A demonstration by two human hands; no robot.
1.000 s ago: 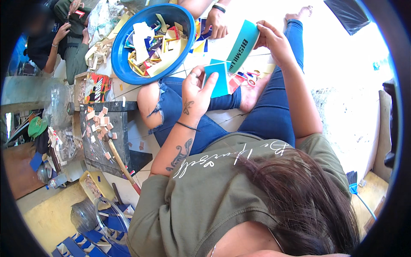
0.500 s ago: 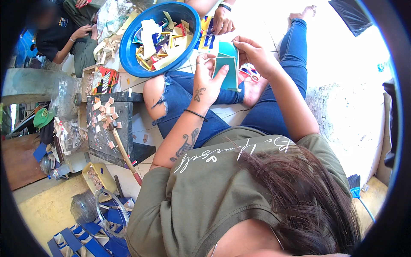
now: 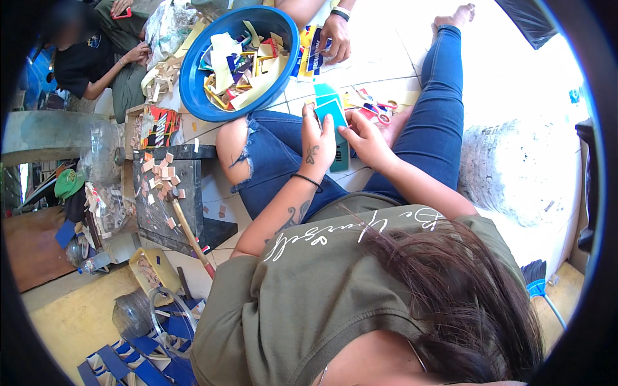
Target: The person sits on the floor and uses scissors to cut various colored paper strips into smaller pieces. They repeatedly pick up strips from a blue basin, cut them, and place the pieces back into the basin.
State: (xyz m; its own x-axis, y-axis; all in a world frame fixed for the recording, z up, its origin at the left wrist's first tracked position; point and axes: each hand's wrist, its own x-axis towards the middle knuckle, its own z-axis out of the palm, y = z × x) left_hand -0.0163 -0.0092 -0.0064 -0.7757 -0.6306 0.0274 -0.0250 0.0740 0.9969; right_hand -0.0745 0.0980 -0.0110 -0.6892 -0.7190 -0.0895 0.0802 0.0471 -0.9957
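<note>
Roughly, by size: one white tiled floor [image 3: 386, 58] carries everything, person seated on it, legs out. One round blue plastic basin [image 3: 193, 96] just past the knee, full of mixed coloured card offcuts, too jumbled to count. One dark stone slab [image 3: 154, 212] to the left with small tan cut squares scattered on it, a wooden-handled tool [image 3: 190, 238] lying at its edge. One flat teal card piece [image 3: 335, 116], held up over the lap, near the basin, above a loose litter of scraps on the tiles.

Left hand [image 3: 315, 145]: grip closed on the teal card, fingers wrapped behind it, thumb along its edge. Right hand [image 3: 364, 138]: fingertips pinching the card's right edge, so both hands hold the same piece.

Step, as I read it: sorting or working one card at a time. Next move likely needs a steady left hold while the right peels or folds.

One other person's hand [image 3: 335, 35] rests on scraps beyond the basin; another person sits top left.
</note>
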